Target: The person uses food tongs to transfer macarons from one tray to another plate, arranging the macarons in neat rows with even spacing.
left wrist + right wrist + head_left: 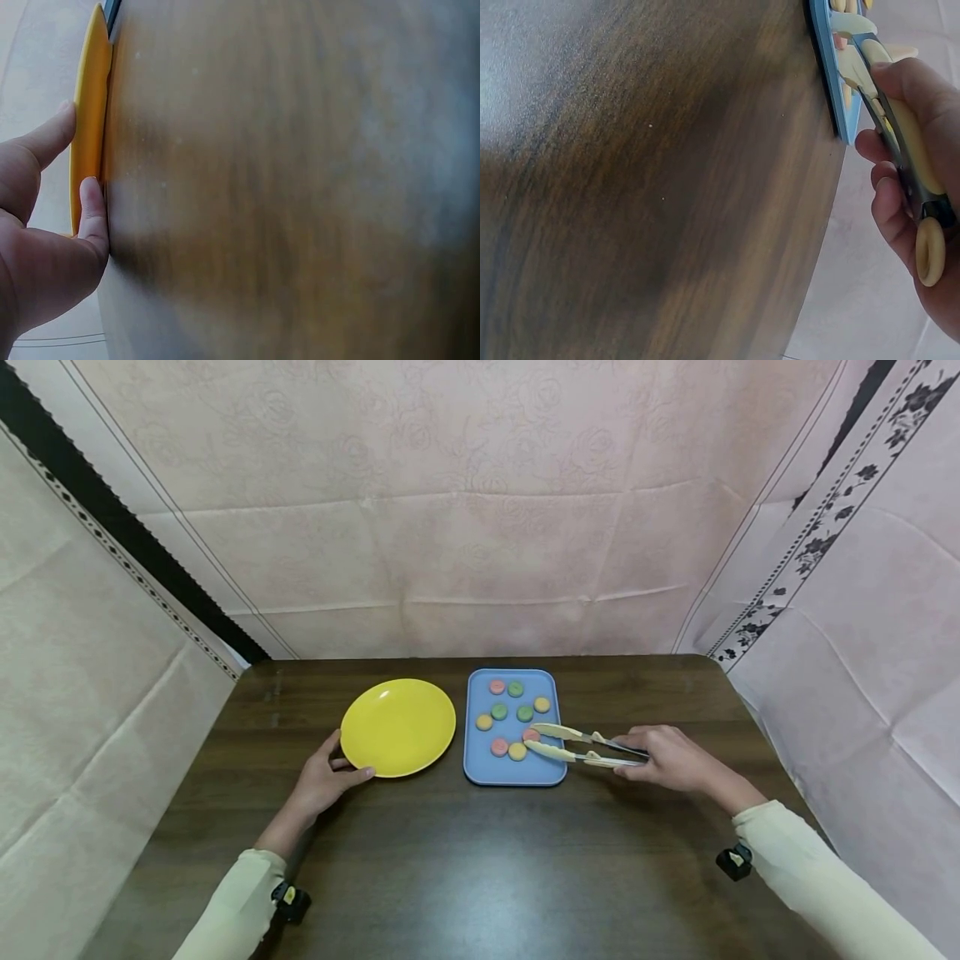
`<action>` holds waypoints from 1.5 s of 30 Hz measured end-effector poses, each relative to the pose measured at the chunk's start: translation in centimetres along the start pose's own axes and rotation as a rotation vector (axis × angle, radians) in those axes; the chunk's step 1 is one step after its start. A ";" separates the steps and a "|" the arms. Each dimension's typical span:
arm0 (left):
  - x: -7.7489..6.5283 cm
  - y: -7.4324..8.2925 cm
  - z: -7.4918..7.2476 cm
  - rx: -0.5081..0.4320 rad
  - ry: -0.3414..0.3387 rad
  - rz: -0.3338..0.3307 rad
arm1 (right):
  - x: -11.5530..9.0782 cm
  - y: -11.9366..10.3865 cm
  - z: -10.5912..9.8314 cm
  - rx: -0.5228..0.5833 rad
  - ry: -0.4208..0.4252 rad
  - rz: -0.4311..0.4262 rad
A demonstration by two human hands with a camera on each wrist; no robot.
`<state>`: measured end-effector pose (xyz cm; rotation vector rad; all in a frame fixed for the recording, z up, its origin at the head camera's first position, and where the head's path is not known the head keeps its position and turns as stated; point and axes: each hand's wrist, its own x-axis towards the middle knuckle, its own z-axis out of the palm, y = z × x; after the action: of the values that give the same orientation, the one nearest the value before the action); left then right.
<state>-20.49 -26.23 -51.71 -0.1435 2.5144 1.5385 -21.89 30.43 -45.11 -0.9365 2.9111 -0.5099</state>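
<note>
A yellow plate (397, 727) lies left of centre on the table. My left hand (325, 780) holds its near left rim, thumb along the front edge; the left wrist view shows the plate (91, 112) edge-on against the fingers. My right hand (667, 758) grips cream-and-grey tongs (592, 759) by the handles. Their parted tips reach over the right side of a blue tray (480, 768), either side of a pink round piece (531, 735). Whether the tips touch it, I cannot tell. Several other small pink, green (499, 712) and yellow (517, 752) round pieces lie in the tray.
Plate and tray stand side by side on a dark brown wooden table (450, 860), with a narrow gap between them. Pale patterned cloths (450, 552) hang behind the table and at both sides. A small black device (291, 902) is strapped on each wrist.
</note>
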 end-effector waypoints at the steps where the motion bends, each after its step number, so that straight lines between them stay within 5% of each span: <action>1: 0.0 0.0 0.0 0.000 0.001 0.000 | 0.0 0.0 0.1 0.002 0.005 -0.001; 16: -0.1 -0.3 -0.5 0.001 0.007 0.003 | 2.6 -1.6 0.7 0.133 0.145 0.018; 33: -0.2 -0.3 -0.6 -0.015 0.001 -0.001 | 11.4 -7.3 2.2 0.215 0.177 -0.041; 45: -0.1 0.2 0.2 0.000 0.007 -0.008 | 16.8 -9.7 4.1 0.168 0.154 -0.190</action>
<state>-20.41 -25.99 -51.56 -0.1588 2.5164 1.5381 -29.59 12.15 -44.83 -1.2043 2.8658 -0.8597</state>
